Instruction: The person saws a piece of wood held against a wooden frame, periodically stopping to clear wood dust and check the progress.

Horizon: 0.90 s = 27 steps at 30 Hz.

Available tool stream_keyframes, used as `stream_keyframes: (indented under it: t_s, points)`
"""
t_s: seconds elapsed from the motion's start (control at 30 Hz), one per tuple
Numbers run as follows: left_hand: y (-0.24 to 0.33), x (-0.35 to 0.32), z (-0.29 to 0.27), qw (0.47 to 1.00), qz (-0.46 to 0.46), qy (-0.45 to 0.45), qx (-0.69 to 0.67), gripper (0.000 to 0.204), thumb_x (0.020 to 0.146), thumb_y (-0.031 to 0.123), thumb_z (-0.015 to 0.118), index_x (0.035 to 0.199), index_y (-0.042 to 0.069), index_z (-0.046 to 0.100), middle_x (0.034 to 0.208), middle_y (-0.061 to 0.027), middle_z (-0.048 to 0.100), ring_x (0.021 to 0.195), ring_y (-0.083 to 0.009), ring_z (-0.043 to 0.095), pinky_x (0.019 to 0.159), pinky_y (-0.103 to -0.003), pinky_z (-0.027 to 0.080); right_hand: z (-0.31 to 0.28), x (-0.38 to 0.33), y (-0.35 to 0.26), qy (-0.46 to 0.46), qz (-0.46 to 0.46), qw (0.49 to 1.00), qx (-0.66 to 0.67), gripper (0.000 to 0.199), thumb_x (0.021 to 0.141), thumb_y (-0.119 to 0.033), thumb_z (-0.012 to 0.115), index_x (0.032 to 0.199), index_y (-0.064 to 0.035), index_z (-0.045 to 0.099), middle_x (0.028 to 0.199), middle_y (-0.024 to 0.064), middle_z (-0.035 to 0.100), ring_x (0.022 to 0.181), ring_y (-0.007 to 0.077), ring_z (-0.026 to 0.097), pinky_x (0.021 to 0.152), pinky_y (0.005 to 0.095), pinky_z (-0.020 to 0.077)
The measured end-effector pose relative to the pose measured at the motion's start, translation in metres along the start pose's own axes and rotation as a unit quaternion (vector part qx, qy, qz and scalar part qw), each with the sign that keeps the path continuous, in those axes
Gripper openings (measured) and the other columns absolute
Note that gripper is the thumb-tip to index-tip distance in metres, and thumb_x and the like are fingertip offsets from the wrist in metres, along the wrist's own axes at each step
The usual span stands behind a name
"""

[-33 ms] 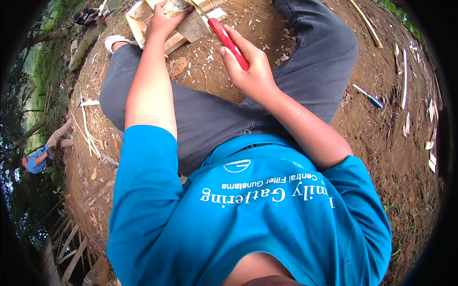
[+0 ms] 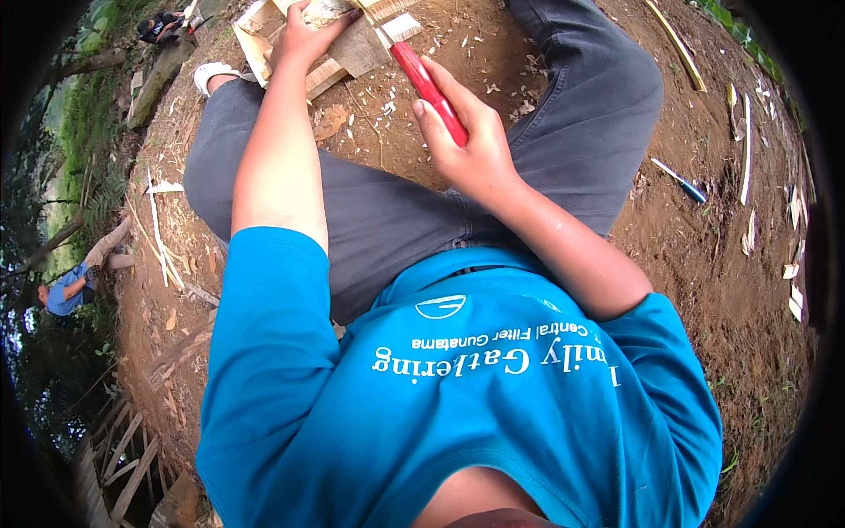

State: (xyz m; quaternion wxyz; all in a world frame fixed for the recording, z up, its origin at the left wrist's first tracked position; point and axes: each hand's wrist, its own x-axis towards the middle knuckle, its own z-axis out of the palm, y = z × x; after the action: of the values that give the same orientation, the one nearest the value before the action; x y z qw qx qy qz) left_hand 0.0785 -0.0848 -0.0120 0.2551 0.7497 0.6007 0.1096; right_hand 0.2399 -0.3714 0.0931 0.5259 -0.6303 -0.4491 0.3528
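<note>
Dirt ground (image 2: 704, 264) outdoors; right hand (image 2: 471, 145) grips red-handled tool (image 2: 429, 88), left hand (image 2: 304, 35) holds wood (image 2: 352, 53).

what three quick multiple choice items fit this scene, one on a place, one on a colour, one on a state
1. Where does the blue pen lie?
A. on the dirt to the person's right
B. in the left hand
C. on the wood block

2. What colour is the knife handle?
A. green
B. red
C. black

3. What is the right hand doing?
A. hanging open
B. gripping the knife handle
C. resting flat on the dirt

Answers: 1 A, the pen is alone on bare soil; 2 B, the handle shows red; 3 B, the fingers wrap around it while the left hand steadies the wood block.
</note>
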Motion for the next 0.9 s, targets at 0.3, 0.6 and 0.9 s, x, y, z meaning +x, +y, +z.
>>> stream_keyframes:
  t_s: [0.3, 0.6, 0.9]
  points:
    - [0.032, -0.021, -0.018, 1.0, -0.005, -0.006, -0.011, 0.102, 0.074, 0.072, 0.078, 0.149, 0.01, 0.048, 0.136, -0.0214, 0.065, 0.126, -0.0368, 0.062, 0.106, -0.044, 0.049, -0.017, -0.037, -0.009, 0.013, -0.05, 0.998, -0.047, 0.051, 0.098, -0.011, 0.065, 0.146, 0.002, 0.052, 0.118, 0.023, 0.073, 0.103, 0.022, 0.073, 0.088, 0.0328, 0.0545]
    - [0.063, -0.041, -0.038, 0.995, -0.092, -0.027, -0.002, 0.097, 0.074, 0.078, 0.072, 0.145, 0.014, 0.053, 0.132, -0.0225, 0.067, 0.127, -0.0381, 0.062, 0.105, -0.046, 0.049, 0.029, 0.01, 0.008, 0.039, -0.069, 0.993, -0.083, 0.048, 0.096, -0.014, 0.065, 0.141, -0.0008, 0.056, 0.102, 0.0281, 0.072, 0.091, 0.0384, 0.075, 0.08, 0.0394, 0.0563]
    - [0.044, -0.03, -0.022, 0.998, -0.06, -0.001, 0.007, 0.095, 0.074, 0.079, 0.071, 0.144, 0.018, 0.053, 0.133, -0.0217, 0.067, 0.126, -0.0381, 0.062, 0.105, -0.046, 0.049, -0.012, -0.034, -0.005, 0.003, -0.048, 0.997, -0.056, 0.051, 0.097, -0.013, 0.066, 0.145, -0.0003, 0.055, 0.108, 0.0226, 0.074, 0.093, 0.0301, 0.076, 0.085, 0.0353, 0.0561]
